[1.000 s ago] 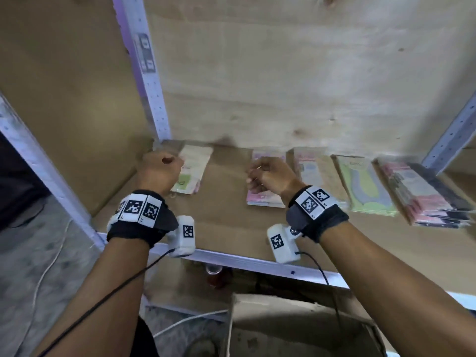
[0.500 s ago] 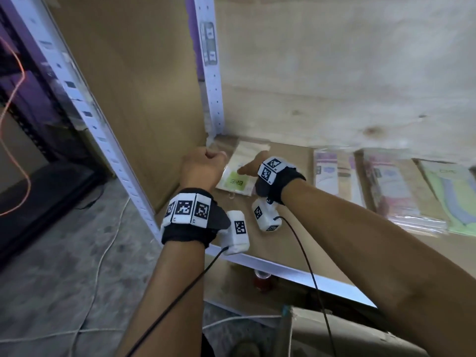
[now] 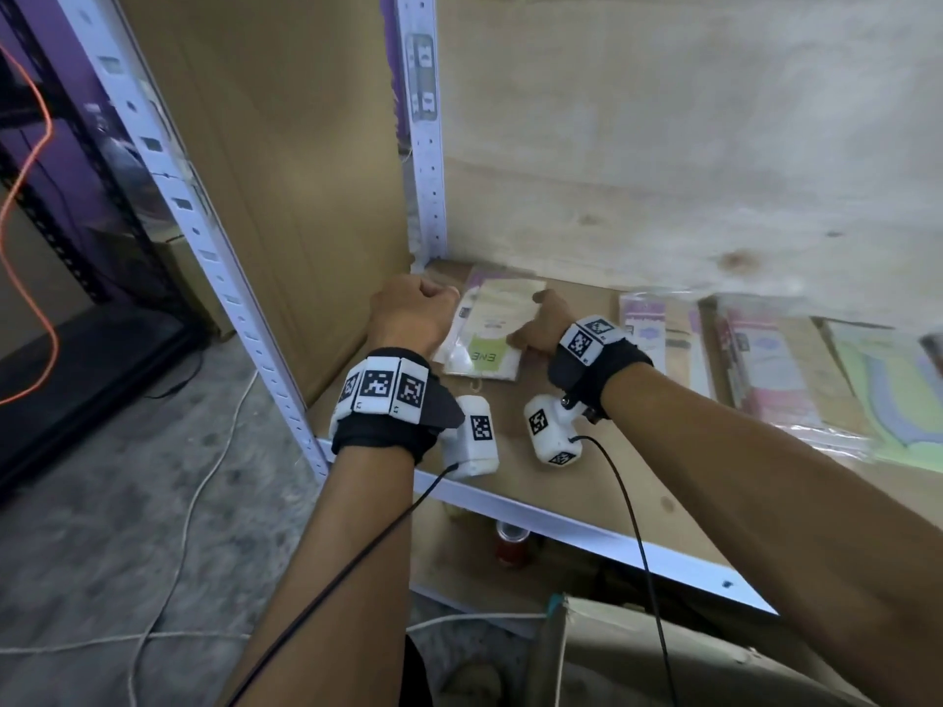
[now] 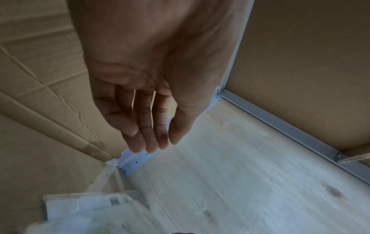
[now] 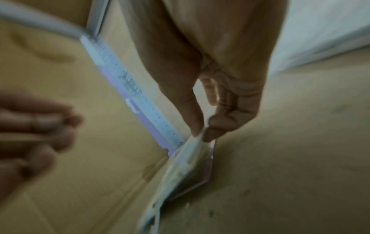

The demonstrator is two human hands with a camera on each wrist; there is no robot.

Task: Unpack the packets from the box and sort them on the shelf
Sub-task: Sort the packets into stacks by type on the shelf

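Observation:
A cream packet with a green label (image 3: pixel 490 329) lies at the shelf's far left corner, on top of a purple-and-white packet (image 3: pixel 472 298). My right hand (image 3: pixel 536 318) pinches the cream packet's right edge; in the right wrist view, thumb and forefinger (image 5: pixel 202 133) close on the edge of the packet (image 5: pixel 180 171). My left hand (image 3: pixel 433 293) hovers just left of the packet, beside the cardboard side wall. In the left wrist view its fingers (image 4: pixel 152 142) hang loosely and hold nothing, and the packet (image 4: pixel 90 210) shows blurred at the bottom left.
More packets lie in a row to the right: a purple-white one (image 3: pixel 663 339), a pink stack (image 3: pixel 765 364), a light green one (image 3: pixel 893 400). The white shelf post (image 3: pixel 423 145) stands at the back corner. The cardboard box (image 3: pixel 638 655) sits below the shelf's front rail (image 3: pixel 561 523).
My right hand has moved left from the pink packet in the middle to the cream packet and taken its edge. The view has swung left. My left hand stays beside the packet.

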